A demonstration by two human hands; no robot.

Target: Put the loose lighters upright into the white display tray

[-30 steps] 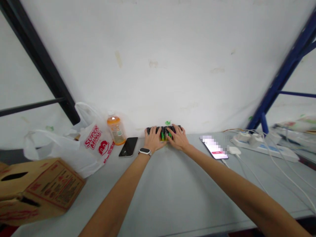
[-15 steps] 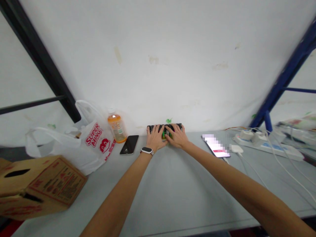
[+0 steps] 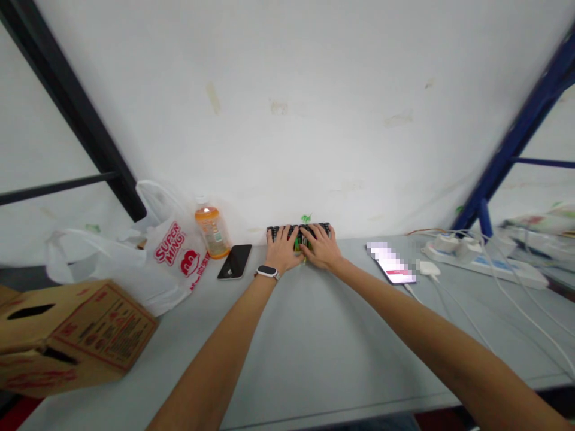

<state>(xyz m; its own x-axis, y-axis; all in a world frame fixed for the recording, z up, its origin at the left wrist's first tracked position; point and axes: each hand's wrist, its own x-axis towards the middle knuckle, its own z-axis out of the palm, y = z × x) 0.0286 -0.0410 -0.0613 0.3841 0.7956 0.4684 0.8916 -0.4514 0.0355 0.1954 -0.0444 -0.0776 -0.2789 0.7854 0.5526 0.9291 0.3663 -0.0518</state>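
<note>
A low, dark row (image 3: pixel 300 230) with a bumpy top edge and bits of green and white lies against the foot of the wall. Most of it is covered by my hands, so its kind cannot be made out. My left hand (image 3: pixel 282 250) rests over its left half, fingers spread and pointing at the wall; a watch with a white rim and dark face (image 3: pixel 268 271) is on that wrist. Over the right half lies my right hand (image 3: pixel 322 248), also with fingers spread. Both thumbs come close together in the middle, where green shows between them.
Left of the hands are a black phone (image 3: pixel 235 261), an orange drink bottle (image 3: pixel 212 230), a white plastic bag (image 3: pixel 164 272) and a cardboard box (image 3: pixel 85 335). To the right lie a lit phone (image 3: pixel 395 266), a white charger (image 3: pixel 429 269) and a power strip (image 3: pixel 503 270) with cables.
Both hands stay on the dark row with their fingers spread. The whole view has shifted very slightly; nothing else visibly moves.
</note>
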